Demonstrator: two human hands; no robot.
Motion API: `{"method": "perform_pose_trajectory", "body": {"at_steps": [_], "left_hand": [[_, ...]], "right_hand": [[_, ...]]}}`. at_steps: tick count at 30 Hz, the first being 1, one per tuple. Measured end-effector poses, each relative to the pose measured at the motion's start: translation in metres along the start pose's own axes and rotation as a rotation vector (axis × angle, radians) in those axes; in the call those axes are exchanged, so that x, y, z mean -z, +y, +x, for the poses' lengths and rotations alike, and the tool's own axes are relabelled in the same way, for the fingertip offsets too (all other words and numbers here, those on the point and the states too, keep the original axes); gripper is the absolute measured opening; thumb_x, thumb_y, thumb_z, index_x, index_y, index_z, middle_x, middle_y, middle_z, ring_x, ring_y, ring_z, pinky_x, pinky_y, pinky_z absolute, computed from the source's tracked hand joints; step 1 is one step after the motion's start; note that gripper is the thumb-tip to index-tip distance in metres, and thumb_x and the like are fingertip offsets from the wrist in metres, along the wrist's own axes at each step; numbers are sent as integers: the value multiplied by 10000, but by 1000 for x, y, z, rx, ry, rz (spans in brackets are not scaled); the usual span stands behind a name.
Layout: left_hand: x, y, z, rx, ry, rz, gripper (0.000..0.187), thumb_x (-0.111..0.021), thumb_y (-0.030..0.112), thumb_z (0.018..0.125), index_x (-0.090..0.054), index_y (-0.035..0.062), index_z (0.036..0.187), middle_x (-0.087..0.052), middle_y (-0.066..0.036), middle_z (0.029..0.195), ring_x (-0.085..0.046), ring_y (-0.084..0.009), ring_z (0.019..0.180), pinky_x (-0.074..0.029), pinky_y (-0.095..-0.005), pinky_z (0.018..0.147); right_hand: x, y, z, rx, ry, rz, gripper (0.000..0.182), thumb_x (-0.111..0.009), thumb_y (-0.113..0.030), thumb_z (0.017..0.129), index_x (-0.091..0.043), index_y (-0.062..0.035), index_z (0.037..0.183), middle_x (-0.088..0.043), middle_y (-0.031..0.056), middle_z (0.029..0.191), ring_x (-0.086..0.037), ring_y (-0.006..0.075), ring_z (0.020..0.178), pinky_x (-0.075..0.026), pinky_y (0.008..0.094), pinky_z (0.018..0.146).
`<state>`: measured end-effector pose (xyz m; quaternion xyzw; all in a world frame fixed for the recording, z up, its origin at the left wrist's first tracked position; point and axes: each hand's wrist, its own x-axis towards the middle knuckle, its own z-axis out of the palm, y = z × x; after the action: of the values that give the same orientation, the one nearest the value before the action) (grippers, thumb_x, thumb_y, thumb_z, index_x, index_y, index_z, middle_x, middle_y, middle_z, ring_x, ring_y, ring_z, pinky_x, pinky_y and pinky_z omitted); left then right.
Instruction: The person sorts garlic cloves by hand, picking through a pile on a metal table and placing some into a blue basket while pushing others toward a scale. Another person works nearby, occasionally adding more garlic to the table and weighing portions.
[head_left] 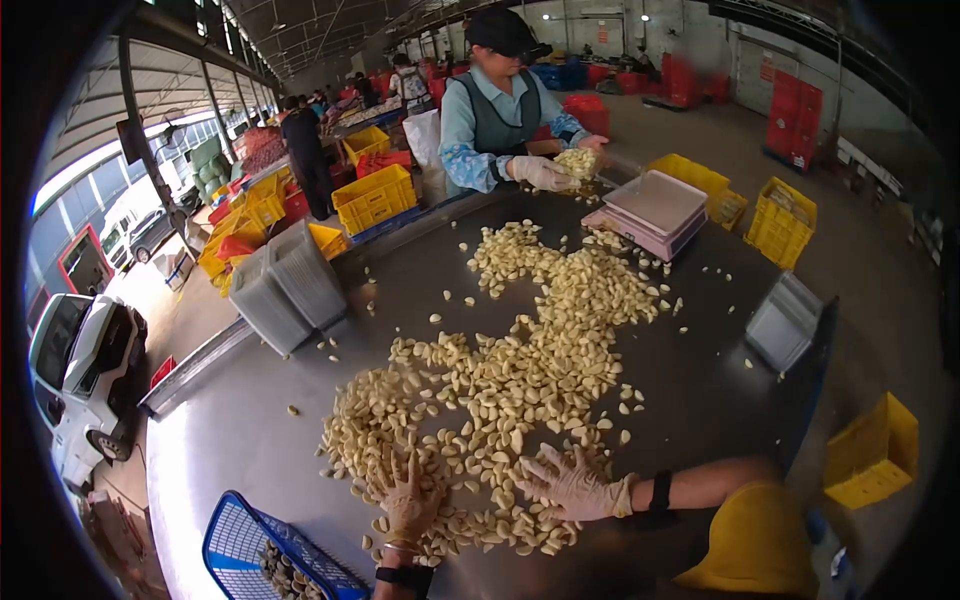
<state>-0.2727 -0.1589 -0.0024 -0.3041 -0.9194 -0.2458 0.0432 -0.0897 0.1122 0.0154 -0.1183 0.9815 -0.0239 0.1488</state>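
Peeled garlic cloves (540,370) lie in a long, loose heap down the middle of a metal table (250,420). My left hand (408,500), in a thin glove, rests on the near left part of the heap with its fingers spread among the cloves. To its right my right hand (578,487), also gloved, lies palm down on the cloves, fingers stretched out and apart. Neither hand is closed on a clove that I can see. A blue basket (236,545) with greyish pieces in it stands by the near left edge.
Across the table a co-worker (510,110) holds cloves in both hands beside a pink scale (650,215). Stacked clear trays stand at the left (290,285) and right (785,320) edges. Yellow crates (375,200) stand beyond the table, and another crate (872,450) is on the right.
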Motion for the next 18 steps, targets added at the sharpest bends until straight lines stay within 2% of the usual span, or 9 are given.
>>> {"method": "perform_pose_trajectory", "body": {"at_steps": [3,7,8,10,12,14,15,16,18], "left_hand": [[-9,8,-12,-12,-153,204,821,-675,495,828,-375,189,1529,-302,-252,1555,-217,-474,1446,-86,-624,1171],[-9,39,-23,-48,-249,179,841,-641,525,859,-321,180,1555,-229,-230,1603,-161,-469,1470,-72,-621,1171],[-11,45,-17,-102,-231,150,835,-636,522,862,-317,187,1557,-226,-216,1609,-161,-465,1472,-66,-632,1166],[-17,46,-18,-166,-189,89,823,-626,515,867,-310,203,1560,-218,-188,1621,-163,-459,1477,-53,-654,1158],[-12,27,-54,-131,-135,44,812,-616,508,872,-302,219,1563,-211,-160,1633,-164,-452,1481,-40,-676,1149],[9,23,-40,196,79,103,780,-591,505,907,-296,205,1564,-221,-166,1629,-171,-440,1484,-50,-688,1140],[7,-1,-26,409,171,68,752,-574,503,926,-302,206,1561,-220,-164,1630,-168,-425,1490,-69,-692,1136],[-2,-46,-13,451,345,26,747,-565,497,936,-272,237,1573,-225,-151,1632,-154,-394,1503,-49,-675,1144],[21,-68,24,747,370,93,739,-553,512,932,-270,271,1571,-228,-134,1634,-163,-389,1502,-47,-669,1151]], "right_hand": [[-20,10,-8,105,151,-14,696,-423,-565,959,-276,-242,1558,-180,51,1648,-201,427,1474,-208,738,1078],[-17,23,8,192,252,-18,625,-402,-562,982,-383,-243,1519,-276,13,1619,-222,387,1474,-239,673,1099],[-38,34,28,249,337,28,612,-463,-561,971,-391,-265,1502,-248,46,1616,-206,405,1461,-226,699,1069],[-9,33,31,217,185,56,647,-479,-568,960,-350,-288,1529,-209,57,1634,-169,419,1475,-212,739,1061],[37,27,23,287,-80,-43,672,-514,-553,950,-322,-311,1547,-211,85,1638,-206,399,1479,-252,700,1094],[-8,50,72,438,-33,230,649,-556,-490,953,-341,-318,1541,-252,106,1624,-360,338,1431,-346,535,1135],[10,57,81,340,-126,653,590,-569,-410,976,-383,-294,1524,-360,128,1574,-490,285,1349,-420,366,1097],[28,59,88,283,220,381,532,-574,-326,995,-428,-256,1502,-448,137,1515,-525,274,1315,-448,329,1063],[51,81,130,177,529,590,522,-614,-365,958,-501,-216,1445,-481,115,1490,-547,315,1277,-475,383,1035]]}}
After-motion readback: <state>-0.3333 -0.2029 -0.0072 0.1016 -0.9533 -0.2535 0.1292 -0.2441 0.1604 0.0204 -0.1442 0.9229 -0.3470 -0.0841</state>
